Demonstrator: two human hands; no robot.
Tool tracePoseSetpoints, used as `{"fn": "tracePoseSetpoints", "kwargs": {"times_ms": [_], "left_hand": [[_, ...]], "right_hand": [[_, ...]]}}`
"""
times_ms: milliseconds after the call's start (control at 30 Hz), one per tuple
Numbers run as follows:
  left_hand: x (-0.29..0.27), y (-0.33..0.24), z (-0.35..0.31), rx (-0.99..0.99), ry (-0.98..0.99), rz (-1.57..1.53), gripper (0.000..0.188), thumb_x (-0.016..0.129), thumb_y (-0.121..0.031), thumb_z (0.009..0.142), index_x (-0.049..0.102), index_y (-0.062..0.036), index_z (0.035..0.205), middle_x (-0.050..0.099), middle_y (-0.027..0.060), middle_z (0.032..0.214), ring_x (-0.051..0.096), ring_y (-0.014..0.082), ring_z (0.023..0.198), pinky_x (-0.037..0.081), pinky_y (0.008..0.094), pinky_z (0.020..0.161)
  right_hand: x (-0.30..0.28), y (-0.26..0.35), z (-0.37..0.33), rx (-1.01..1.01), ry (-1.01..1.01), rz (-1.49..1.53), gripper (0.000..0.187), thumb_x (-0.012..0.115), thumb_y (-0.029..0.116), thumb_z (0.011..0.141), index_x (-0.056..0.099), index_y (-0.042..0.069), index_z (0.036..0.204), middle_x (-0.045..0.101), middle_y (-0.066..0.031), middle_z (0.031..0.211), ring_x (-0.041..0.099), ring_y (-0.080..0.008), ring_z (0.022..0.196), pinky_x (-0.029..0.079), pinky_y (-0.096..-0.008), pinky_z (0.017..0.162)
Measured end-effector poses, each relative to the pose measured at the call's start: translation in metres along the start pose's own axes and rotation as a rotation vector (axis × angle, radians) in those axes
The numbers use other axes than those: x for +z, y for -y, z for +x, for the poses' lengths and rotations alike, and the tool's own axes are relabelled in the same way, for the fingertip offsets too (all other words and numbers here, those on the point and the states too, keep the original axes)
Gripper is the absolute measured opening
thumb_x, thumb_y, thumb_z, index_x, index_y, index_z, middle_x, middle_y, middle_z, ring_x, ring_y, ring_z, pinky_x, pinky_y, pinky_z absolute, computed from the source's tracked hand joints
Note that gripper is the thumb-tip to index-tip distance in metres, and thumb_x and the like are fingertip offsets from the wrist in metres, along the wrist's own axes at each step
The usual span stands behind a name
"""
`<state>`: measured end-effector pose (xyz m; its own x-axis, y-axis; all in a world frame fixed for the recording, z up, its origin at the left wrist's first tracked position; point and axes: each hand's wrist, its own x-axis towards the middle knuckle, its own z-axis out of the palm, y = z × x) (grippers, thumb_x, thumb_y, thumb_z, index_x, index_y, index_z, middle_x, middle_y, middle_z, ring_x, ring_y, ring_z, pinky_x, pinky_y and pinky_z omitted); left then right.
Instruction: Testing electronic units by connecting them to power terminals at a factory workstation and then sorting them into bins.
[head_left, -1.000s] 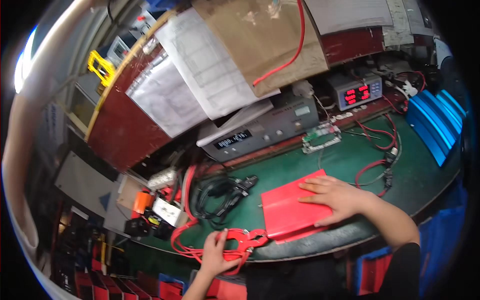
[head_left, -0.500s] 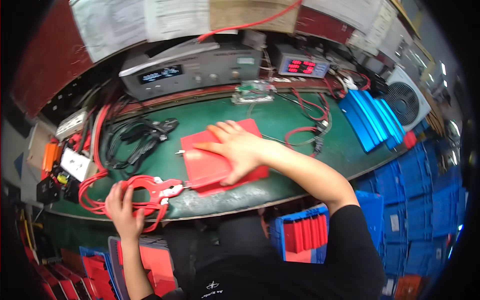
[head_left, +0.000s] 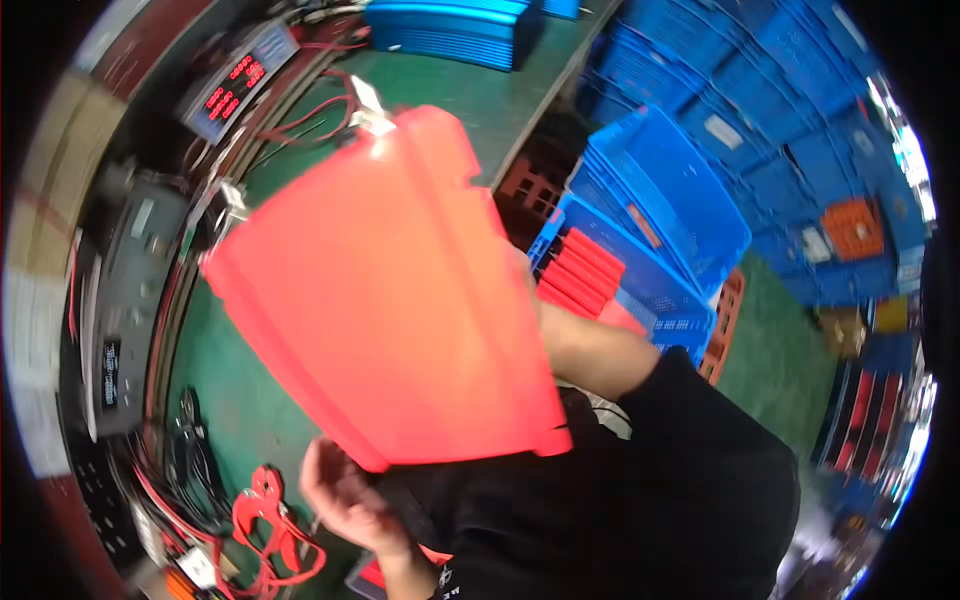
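So the big flat red casing (head_left: 390, 300) is up above the green surface (head_left: 245, 400), right grip (head_left: 521, 268) grasping its right side, fingers hidden, left grip (head_left: 350, 500) loose by the bottom corner, bare room leftward, but red clamps (head_left: 268, 512) sit nearby and blue plastic crates (head_left: 672, 190) crowd beyond the right edge.

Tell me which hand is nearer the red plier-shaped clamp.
Left. The left hand is just right of the clamp; the right hand is farther off, hidden behind the red rectangular case.

Red case (head_left: 390, 300) above green bench (head_left: 450, 85)
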<state>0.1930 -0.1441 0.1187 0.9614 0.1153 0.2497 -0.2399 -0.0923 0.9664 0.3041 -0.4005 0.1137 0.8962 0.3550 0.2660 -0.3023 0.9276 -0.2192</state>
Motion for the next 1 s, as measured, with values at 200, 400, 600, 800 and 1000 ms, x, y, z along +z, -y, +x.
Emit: {"fn": "tracePoseSetpoints", "kwargs": {"times_ms": [200, 400, 600, 800, 1000], "left_hand": [[0.096, 0.058, -0.015, -1.152, 0.453, -0.282, 0.078, 0.069, -0.036, 0.092, 0.036, -0.0023, 0.154, 0.055, 0.0157, 0.144, 0.058, 0.0297, 0.129, 0.049, 0.0475, 0.106], [0.178, 0.115, -0.044, -0.674, 0.929, 0.131, 0.072, 0.072, -0.024, 0.096, 0.038, 0.0004, 0.154, 0.059, 0.0214, 0.142, 0.056, 0.0274, 0.131, 0.044, 0.0395, 0.110], [0.126, 0.122, -0.006, 0.214, 0.850, 0.700, 0.046, 0.071, -0.015, 0.092, 0.061, -0.0020, 0.135, 0.065, 0.0197, 0.128, 0.061, 0.0387, 0.120, 0.046, 0.0454, 0.105], [0.094, 0.136, -0.002, 0.286, 0.836, 0.727, 0.026, 0.065, -0.013, 0.095, 0.067, -0.0014, 0.117, 0.069, 0.0158, 0.115, 0.063, 0.0364, 0.114, 0.048, 0.0465, 0.101], [0.099, 0.141, 0.000, 0.303, 0.810, 0.770, 0.019, 0.065, -0.013, 0.093, 0.069, -0.0019, 0.107, 0.070, 0.0132, 0.105, 0.066, 0.0351, 0.102, 0.050, 0.0450, 0.093]], "right_hand": [[-0.042, 0.024, -0.178, 0.162, -0.889, -0.286, 0.057, 0.048, 0.047, 0.107, 0.048, 0.012, 0.152, 0.054, -0.0115, 0.150, 0.056, -0.0254, 0.133, 0.045, -0.0429, 0.113], [-0.091, 0.058, -0.282, 0.086, -0.853, -0.645, 0.074, 0.063, 0.035, 0.098, 0.033, 0.003, 0.158, 0.051, -0.0133, 0.150, 0.052, -0.0236, 0.135, 0.042, -0.0396, 0.113], [-0.155, 0.097, -0.315, 0.231, -1.204, -1.519, 0.080, 0.074, 0.023, 0.081, 0.038, 0.001, 0.149, 0.065, -0.0210, 0.125, 0.065, -0.0316, 0.117, 0.052, -0.0413, 0.098], [-0.230, 0.080, -0.296, 0.753, -0.916, -1.984, 0.081, 0.079, 0.036, 0.074, 0.044, 0.006, 0.140, 0.070, -0.0206, 0.105, 0.071, -0.0391, 0.095, 0.057, -0.0519, 0.079], [-0.312, 0.015, -0.282, 0.960, -0.984, -1.931, 0.090, 0.082, 0.033, 0.075, 0.036, 0.004, 0.147, 0.061, -0.0246, 0.128, 0.066, -0.0420, 0.112, 0.054, -0.0520, 0.096]]}}
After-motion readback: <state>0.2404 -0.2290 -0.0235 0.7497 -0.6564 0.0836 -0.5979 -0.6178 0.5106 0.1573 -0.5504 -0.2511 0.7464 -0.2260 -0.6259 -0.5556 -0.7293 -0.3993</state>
